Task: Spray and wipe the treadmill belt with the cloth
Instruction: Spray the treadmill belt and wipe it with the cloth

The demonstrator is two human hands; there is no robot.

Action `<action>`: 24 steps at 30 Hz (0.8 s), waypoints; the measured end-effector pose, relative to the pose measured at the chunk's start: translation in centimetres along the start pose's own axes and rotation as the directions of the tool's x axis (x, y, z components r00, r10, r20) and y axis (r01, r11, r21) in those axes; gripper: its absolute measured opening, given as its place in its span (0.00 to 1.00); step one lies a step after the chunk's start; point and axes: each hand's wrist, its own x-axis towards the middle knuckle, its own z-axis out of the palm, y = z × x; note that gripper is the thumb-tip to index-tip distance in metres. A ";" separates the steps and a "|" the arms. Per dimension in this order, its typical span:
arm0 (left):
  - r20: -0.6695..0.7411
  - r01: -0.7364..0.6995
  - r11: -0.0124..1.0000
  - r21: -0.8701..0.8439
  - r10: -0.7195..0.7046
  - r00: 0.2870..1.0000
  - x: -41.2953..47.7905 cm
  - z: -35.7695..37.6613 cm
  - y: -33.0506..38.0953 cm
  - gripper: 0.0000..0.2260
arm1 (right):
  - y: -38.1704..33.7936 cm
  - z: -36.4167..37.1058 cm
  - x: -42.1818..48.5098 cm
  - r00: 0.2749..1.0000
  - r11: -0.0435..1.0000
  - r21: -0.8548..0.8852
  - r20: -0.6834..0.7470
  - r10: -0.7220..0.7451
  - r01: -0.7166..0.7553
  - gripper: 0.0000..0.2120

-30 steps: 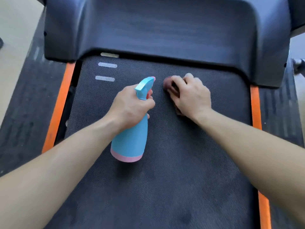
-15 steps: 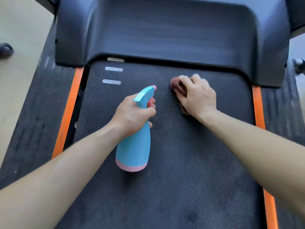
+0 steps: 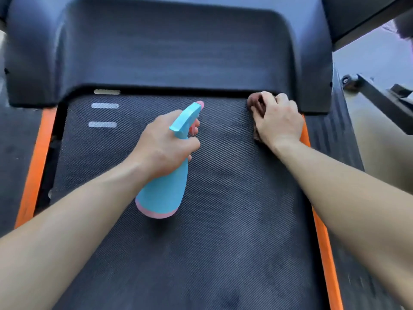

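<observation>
Mostly covered, cloth [image 3: 254, 104] under right grip [image 3: 279, 124], spray bottle [image 3: 165, 193] in left grip [image 3: 164, 144].

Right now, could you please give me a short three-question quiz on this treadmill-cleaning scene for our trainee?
1. True or false: the left hand grips the spray bottle.
2. Where on the treadmill belt does the right hand hold the cloth? A) at the left edge; B) at the far right corner, beside the motor cover; C) mid-belt.
3. Fill in: the bottle's nozzle tip is ___.
Key: 1 true; 2 B; 3 pink.
</observation>
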 end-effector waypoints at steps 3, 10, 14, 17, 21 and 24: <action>-0.026 -0.025 0.999 0.049 0.026 0.999 0.6 0.5 0.3 0.18 | 0.8 -0.3 -1.6 0.999 0.999 -0.026 0.017 0.042 -0.041 0.20; -0.052 -0.126 0.966 0.224 0.141 0.989 0.1 1.8 -0.1 0.19 | 3.2 -0.4 -2.6 0.999 0.995 -0.094 -0.017 0.037 -0.038 0.18; -0.079 -0.076 0.974 0.214 0.095 0.992 0.4 1.5 0.1 0.19 | 0.9 0.4 -0.9 0.981 0.983 0.001 -0.052 0.186 -0.186 0.18; -0.086 -0.052 0.977 0.205 0.071 0.994 0.9 1.4 0.1 0.18 | 0.1 0.2 -0.8 0.984 0.985 0.005 -0.049 0.173 -0.173 0.16; -0.057 -0.044 0.970 0.240 0.059 0.997 1.2 2.0 0.5 0.16 | -2.1 0.4 -3.6 0.986 0.984 0.070 -0.033 -0.162 0.164 0.13; -0.055 -0.036 0.962 0.272 0.053 0.997 1.2 2.4 0.7 0.16 | -0.4 0.3 -3.0 0.946 0.945 -0.020 -0.008 -0.325 0.325 0.14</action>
